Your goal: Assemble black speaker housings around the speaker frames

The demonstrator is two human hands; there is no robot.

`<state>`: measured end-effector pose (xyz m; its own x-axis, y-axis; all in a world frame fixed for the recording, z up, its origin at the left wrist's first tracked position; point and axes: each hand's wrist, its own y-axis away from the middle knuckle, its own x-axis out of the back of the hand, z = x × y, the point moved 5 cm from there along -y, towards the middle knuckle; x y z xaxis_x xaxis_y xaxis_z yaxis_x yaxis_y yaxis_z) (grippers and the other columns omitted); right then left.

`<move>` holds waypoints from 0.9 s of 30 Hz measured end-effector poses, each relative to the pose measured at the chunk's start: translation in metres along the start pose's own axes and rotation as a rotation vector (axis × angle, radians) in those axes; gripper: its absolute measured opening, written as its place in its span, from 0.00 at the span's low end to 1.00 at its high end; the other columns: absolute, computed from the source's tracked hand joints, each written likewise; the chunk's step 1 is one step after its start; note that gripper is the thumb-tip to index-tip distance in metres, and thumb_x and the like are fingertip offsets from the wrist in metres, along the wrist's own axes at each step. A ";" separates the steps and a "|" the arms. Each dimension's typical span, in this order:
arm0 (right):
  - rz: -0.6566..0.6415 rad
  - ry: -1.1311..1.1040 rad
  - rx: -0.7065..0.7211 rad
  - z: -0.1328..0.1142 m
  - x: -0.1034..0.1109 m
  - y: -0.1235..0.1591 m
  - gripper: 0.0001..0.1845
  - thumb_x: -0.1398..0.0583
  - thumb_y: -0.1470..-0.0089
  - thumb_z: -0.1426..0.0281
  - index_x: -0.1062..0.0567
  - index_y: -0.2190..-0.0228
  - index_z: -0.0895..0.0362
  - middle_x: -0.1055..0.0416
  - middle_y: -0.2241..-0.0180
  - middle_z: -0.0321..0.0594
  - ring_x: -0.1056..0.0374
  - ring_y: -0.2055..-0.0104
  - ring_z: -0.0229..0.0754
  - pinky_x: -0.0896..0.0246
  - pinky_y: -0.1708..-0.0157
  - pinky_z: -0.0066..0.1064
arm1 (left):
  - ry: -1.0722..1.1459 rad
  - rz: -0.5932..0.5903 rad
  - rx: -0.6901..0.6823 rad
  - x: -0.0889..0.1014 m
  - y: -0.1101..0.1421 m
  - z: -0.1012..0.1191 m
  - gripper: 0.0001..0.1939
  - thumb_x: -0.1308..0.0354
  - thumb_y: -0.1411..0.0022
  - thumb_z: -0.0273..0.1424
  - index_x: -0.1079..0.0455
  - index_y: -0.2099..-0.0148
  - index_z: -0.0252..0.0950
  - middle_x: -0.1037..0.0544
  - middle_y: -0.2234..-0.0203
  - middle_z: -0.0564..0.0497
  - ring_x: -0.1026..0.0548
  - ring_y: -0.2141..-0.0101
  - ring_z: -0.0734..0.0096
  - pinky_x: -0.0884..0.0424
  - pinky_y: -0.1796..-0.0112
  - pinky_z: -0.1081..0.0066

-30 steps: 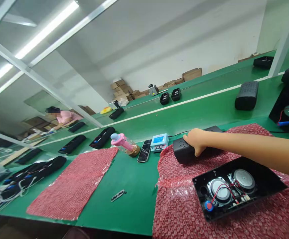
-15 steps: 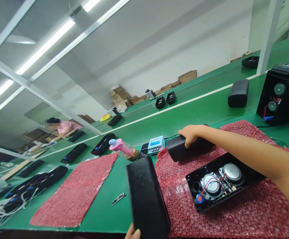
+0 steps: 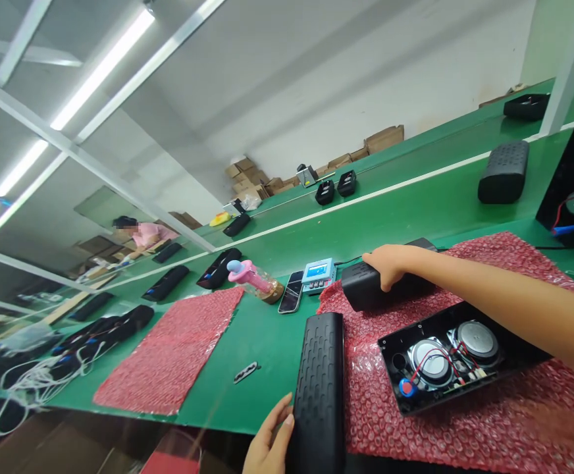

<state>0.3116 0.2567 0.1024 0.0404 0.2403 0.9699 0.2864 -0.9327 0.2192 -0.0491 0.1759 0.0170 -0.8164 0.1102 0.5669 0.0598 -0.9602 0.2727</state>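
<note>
My left hand (image 3: 268, 442) grips the near end of a long black speaker cover (image 3: 320, 388) with a ribbed face, lying at the near left edge of a red bubble-wrap sheet (image 3: 465, 421). My right hand (image 3: 390, 264) reaches across and curls its fingers over a black speaker body (image 3: 386, 286) at the far side of that sheet. Between them lies an open black speaker housing (image 3: 455, 359) with two round drivers and red wires showing.
A second red bubble-wrap sheet (image 3: 173, 352) lies to the left. A pink bottle (image 3: 255, 280), a phone (image 3: 293, 299) and a small blue meter (image 3: 319, 275) sit behind. Black speakers (image 3: 504, 172) rest on the green belt; a person in pink (image 3: 141, 234) works far left.
My left hand brought the black cover up from below and laid it down flat beside the bubble wrap. My right hand stayed on the black speaker body.
</note>
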 end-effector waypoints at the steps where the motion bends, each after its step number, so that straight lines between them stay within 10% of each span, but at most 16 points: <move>1: 0.012 0.020 -0.005 -0.007 -0.002 0.003 0.39 0.31 0.66 0.66 0.36 0.52 0.63 0.30 0.60 0.51 0.32 0.62 0.53 0.39 0.70 0.34 | -0.075 0.001 -0.004 -0.002 0.001 0.008 0.38 0.44 0.55 0.52 0.33 0.47 0.30 0.26 0.53 0.40 0.32 0.47 0.49 0.37 0.46 0.57; 10: 0.184 0.112 -0.005 -0.027 -0.020 0.025 0.32 0.34 0.61 0.73 0.35 0.53 0.68 0.36 0.55 0.63 0.39 0.51 0.62 0.41 0.54 0.47 | -0.604 -0.052 -0.110 -0.042 0.023 0.063 0.50 0.42 0.50 0.43 0.63 0.32 0.36 0.35 0.45 0.37 0.33 0.46 0.48 0.37 0.50 0.56; 16: 0.258 0.023 0.143 -0.030 -0.014 0.052 0.28 0.38 0.51 0.65 0.35 0.50 0.62 0.41 0.47 0.57 0.47 0.43 0.59 0.49 0.47 0.51 | -0.523 0.085 -0.102 -0.022 0.022 0.064 0.50 0.40 0.51 0.44 0.61 0.33 0.37 0.29 0.49 0.37 0.31 0.49 0.47 0.35 0.52 0.56; 27: 0.228 -0.110 0.378 -0.058 -0.008 0.082 0.12 0.41 0.49 0.70 0.27 0.61 0.62 0.29 0.60 0.49 0.34 0.56 0.50 0.40 0.55 0.41 | -0.362 0.150 -0.208 -0.015 0.012 0.062 0.50 0.38 0.57 0.47 0.52 0.35 0.38 0.28 0.52 0.38 0.33 0.46 0.47 0.37 0.49 0.53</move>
<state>0.2794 0.1625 0.1191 0.2390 0.0865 0.9672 0.5872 -0.8062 -0.0730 -0.0009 0.1785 0.0604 -0.5515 0.0133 0.8341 0.0145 -0.9996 0.0254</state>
